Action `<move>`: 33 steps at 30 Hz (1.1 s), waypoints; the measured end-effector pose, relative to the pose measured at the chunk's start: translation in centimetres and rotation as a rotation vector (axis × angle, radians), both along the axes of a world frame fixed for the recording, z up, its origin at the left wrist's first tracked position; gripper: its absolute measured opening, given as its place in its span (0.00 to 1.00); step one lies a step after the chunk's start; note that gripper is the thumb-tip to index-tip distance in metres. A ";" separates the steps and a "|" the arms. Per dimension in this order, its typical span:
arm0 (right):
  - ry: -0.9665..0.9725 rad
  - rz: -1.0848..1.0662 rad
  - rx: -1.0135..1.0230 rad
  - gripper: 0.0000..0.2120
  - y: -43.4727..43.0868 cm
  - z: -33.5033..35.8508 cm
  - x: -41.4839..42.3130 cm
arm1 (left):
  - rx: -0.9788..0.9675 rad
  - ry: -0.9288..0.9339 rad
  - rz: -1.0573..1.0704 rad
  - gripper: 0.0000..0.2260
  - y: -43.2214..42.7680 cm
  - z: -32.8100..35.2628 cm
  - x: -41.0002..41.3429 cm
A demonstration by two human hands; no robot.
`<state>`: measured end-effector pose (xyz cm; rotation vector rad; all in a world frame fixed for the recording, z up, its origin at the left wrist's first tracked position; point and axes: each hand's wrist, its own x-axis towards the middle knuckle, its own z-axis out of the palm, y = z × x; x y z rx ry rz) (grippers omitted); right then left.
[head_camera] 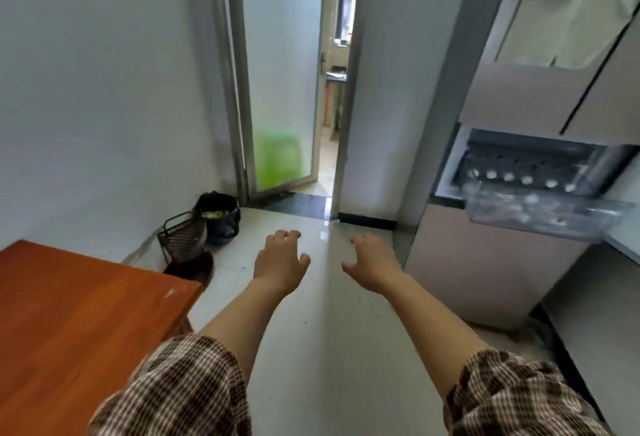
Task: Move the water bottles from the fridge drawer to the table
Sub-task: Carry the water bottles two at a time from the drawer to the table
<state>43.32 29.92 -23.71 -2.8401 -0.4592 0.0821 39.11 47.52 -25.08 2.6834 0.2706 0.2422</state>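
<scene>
The fridge stands at the right with a clear drawer pulled out. Several water bottles with white caps show in a row behind and inside it, blurred. A brown wooden table fills the lower left, its visible top bare. My left hand and my right hand reach forward over the floor, side by side, fingers loosely curled and holding nothing. Both are well left of and below the drawer.
A black wire basket and a black bin with a bag sit on the floor by the left wall. A glass door stands ajar ahead. Pale tiled floor runs between table and fridge.
</scene>
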 end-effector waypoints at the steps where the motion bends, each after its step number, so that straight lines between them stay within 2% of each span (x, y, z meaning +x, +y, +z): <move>1: 0.006 -0.046 -0.010 0.26 -2.3 0.0 1.1 | 0.005 0.001 -0.037 0.22 -2.2 0.0 1.8; 12: -0.022 -0.350 -0.033 0.25 -23.2 -0.2 17.3 | -0.032 0.002 -0.413 0.24 -23.6 -0.8 23.3; 22: -0.046 -0.557 -0.103 0.24 -38.4 0.1 31.2 | 0.006 0.001 -0.665 0.23 -38.7 0.1 39.6; 28: -0.051 -0.554 -0.089 0.22 -47.2 0.0 39.0 | -0.007 -0.003 -0.719 0.22 -46.3 -0.5 46.9; 33: -0.006 -0.414 -0.081 0.20 -54.4 -0.8 47.4 | -0.011 0.061 -0.670 0.21 -52.5 -2.2 53.5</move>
